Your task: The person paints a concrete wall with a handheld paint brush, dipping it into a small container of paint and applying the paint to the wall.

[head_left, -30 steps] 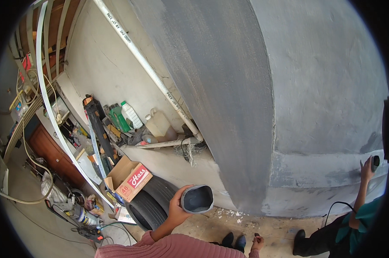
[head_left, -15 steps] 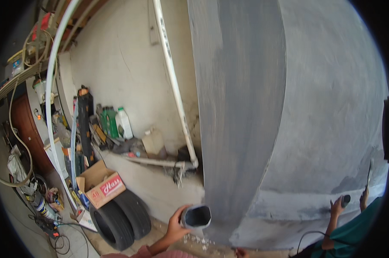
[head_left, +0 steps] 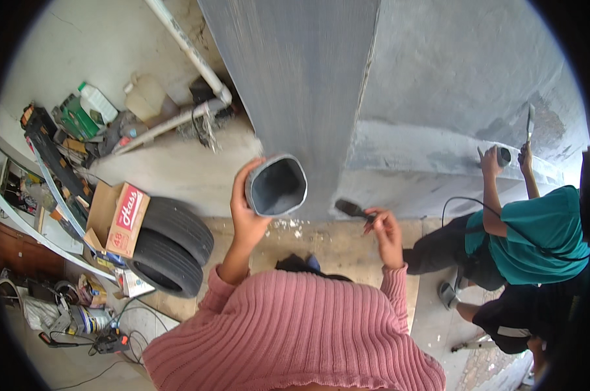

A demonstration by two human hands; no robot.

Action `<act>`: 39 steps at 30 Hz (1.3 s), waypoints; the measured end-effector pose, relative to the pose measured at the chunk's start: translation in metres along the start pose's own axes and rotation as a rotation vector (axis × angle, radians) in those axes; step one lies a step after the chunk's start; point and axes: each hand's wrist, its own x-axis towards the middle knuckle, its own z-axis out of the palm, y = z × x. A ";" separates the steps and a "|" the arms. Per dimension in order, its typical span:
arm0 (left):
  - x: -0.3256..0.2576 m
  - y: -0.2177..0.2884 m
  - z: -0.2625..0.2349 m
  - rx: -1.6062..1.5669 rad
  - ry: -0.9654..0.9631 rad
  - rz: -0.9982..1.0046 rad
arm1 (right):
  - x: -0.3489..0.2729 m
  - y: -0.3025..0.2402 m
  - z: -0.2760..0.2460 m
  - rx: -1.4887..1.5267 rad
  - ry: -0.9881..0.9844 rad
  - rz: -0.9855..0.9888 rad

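My left hand (head_left: 248, 202) is wrapped round a cup-like container (head_left: 277, 185) with a cut, uneven rim. Its inside is coated in grey paint, darker at the bottom. In my right hand (head_left: 387, 233) is a paintbrush (head_left: 352, 209), pinched by its handle, with dark grey bristles pointing left. Both hands are held in front of the grey-painted pillar (head_left: 295, 78), which shows streaky vertical strokes. The brush is apart from the container; whether its tip touches the wall I cannot tell.
A co-worker in a teal shirt (head_left: 536, 238) holds a container and a brush at the grey wall (head_left: 464, 72) on the right. Stacked tyres (head_left: 177, 228) and a cardboard box (head_left: 118, 218) stand left. A white pipe (head_left: 191, 49) runs down the unpainted wall. Cables (head_left: 138, 345) lie on the floor.
The view has tilted down, and my pink sleeves now show. My right hand with the paintbrush has come into full view. The container stays in my left hand.
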 end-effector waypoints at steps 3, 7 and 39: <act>0.009 -0.003 -0.002 0.162 0.007 0.202 | 0.001 -0.037 -0.010 0.020 0.053 -0.225; 0.013 0.006 -0.004 0.181 0.018 0.335 | 0.001 -0.091 0.003 0.560 0.129 -0.399; 0.040 -0.002 -0.111 0.445 0.083 0.683 | 0.051 -0.103 0.217 0.066 -0.160 -0.288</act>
